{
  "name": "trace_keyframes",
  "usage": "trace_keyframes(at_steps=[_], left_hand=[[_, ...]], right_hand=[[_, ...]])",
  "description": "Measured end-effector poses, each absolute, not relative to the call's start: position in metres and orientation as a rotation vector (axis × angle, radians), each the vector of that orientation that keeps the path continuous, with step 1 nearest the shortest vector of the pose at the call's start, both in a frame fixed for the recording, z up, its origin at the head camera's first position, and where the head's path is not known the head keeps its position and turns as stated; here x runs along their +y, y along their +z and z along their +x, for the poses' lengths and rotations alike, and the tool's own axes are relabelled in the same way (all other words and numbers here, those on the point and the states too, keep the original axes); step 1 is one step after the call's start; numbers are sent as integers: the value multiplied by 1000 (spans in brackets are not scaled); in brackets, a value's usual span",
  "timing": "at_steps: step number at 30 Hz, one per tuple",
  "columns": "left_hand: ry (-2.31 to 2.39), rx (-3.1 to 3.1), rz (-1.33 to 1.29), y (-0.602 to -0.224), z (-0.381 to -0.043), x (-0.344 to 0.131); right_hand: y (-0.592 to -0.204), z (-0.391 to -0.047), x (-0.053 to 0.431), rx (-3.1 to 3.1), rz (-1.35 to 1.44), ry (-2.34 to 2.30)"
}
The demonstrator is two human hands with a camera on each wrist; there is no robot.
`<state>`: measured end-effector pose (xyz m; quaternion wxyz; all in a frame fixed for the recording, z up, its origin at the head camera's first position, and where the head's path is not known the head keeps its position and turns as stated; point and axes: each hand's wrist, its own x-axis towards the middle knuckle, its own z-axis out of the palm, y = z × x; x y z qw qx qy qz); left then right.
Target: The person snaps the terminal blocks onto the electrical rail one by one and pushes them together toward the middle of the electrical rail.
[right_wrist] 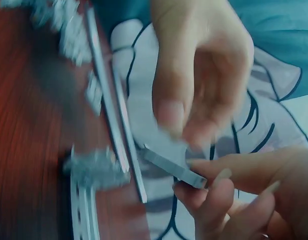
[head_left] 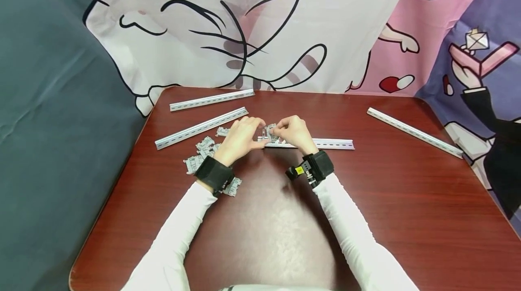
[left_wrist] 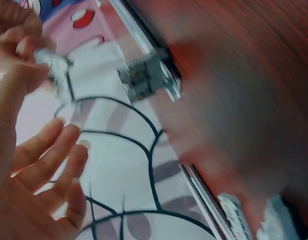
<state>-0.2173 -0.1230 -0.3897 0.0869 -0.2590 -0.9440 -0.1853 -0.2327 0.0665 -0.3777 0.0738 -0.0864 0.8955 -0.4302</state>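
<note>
My right hand point(head_left: 295, 133) pinches a thin grey terminal block point(right_wrist: 173, 167) between thumb and fingers, above the left end of a slotted metal DIN rail point(head_left: 333, 144). Close beside it, my left hand point(head_left: 240, 139) has its fingers loosely spread and nothing in its grasp; in the right wrist view its thumb and fingertips hang apart from the held piece. Grey terminal blocks point(left_wrist: 141, 77) sit on the end of that rail, below the hands. Several more loose grey terminal blocks point(head_left: 195, 163) lie around and partly under my left wrist.
Two similar rails, one nearer point(head_left: 201, 128) and one farther point(head_left: 211, 100), lie at the table's back left. Another rail point(head_left: 415, 133) slants near the right edge. A printed cloth point(head_left: 346, 24) hangs behind the brown table point(head_left: 407, 218).
</note>
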Motion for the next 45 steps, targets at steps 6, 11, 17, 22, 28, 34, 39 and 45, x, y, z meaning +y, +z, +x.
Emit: trace_keyframes(at_steps=[6, 11, 17, 22, 28, 34, 39, 45], left_hand=[[-336, -2976, -744, -408, -213, -132], [-210, -3086, -812, -417, -205, -128], [-180, -3254, -785, -416, -200, -121], [-169, -3338, -781, -416, -198, -118], [-194, -3405, -754, -413, -199, -112], [-232, -3497, -663, -407, -204, -105], [-221, -3543, -642, -407, -206, -102], [-219, -3561, -582, -408, -204, -102]], right_hand=[[-389, -236, 69, 2852, -184, -1048], [-400, -237, 63, 2900, -239, -889], [-405, -243, 55, 2932, -254, -790], [-405, -246, 50, 2939, -241, -767], [-403, -251, 44, 2896, -194, -722], [-400, -264, 43, 2781, -194, -656], [-399, -273, 45, 2619, -137, -672], [-396, -279, 35, 2502, -74, -611]])
